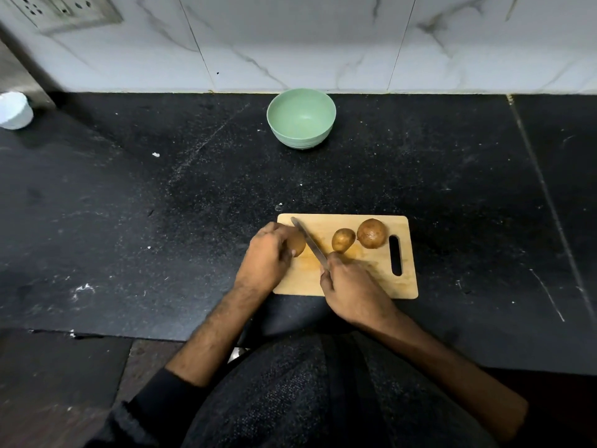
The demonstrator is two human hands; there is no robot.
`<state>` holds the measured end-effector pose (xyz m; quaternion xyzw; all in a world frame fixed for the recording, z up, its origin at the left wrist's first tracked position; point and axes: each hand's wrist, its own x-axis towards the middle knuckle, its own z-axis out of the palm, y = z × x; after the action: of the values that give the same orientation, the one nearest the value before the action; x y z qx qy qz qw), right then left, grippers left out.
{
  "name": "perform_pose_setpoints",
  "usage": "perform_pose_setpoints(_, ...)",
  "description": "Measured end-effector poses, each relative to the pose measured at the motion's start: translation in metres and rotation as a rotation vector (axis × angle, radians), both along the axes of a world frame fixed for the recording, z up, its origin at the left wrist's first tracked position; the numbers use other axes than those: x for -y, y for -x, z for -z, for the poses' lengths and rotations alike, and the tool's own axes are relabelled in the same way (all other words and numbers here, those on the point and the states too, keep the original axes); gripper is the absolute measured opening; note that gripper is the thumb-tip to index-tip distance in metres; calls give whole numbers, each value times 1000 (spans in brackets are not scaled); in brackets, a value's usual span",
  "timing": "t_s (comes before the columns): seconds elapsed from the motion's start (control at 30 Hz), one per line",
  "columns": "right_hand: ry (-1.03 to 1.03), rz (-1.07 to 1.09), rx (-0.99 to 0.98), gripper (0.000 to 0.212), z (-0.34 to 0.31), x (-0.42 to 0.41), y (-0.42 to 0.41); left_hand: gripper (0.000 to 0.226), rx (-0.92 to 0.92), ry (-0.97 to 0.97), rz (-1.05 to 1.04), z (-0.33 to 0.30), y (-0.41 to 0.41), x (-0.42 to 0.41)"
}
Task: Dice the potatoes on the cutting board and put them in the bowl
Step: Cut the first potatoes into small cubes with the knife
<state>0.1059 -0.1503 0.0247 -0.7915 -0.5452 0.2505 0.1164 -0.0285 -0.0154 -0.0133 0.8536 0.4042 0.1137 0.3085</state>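
With the cutting board (361, 279) as landmark: far off to its left, by the wall, stands a white cup (14, 110) on the black tabletop (161, 221). At the board's left edge the left hand (266, 255) curls its grip over a potato (297, 243), holding it down. Just right of that potato lies the blade of a knife (310, 243), its handle wrapped tight in the right hand (350, 291) over the board's near side. Two whole potatoes (343, 239) sit toward the board's right end beside the handle slot. Beyond the board, well apart, stands the green bowl (301, 118).

Pale wooden cutting board (361, 282), matt green bowl (301, 116), speckled black stone counter (161, 205).
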Motion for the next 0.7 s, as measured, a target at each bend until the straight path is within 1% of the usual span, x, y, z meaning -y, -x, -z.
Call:
perform_pose_setpoints(0.13,2,-7,71,22,-4,0,1,33,55,19,-76,2,-8,10)
perform_pose_setpoints(0.27,0,-10,121,26,-3,3,-1,32,58,1,-117,3,-11,15)
perform_pose_setpoints(0.47,2,-11,106,25,-3,5,2,47,52,13,-94,6,-6,16)
perform_pose_setpoints(0.63,1,-6,95,29,-4,6,3,41,47,-30,-98,3,-9,18)
perform_pose_setpoints(0.7,6,-2,109,30,-4,6,0,41,65,-10,-104,3,-8,17)
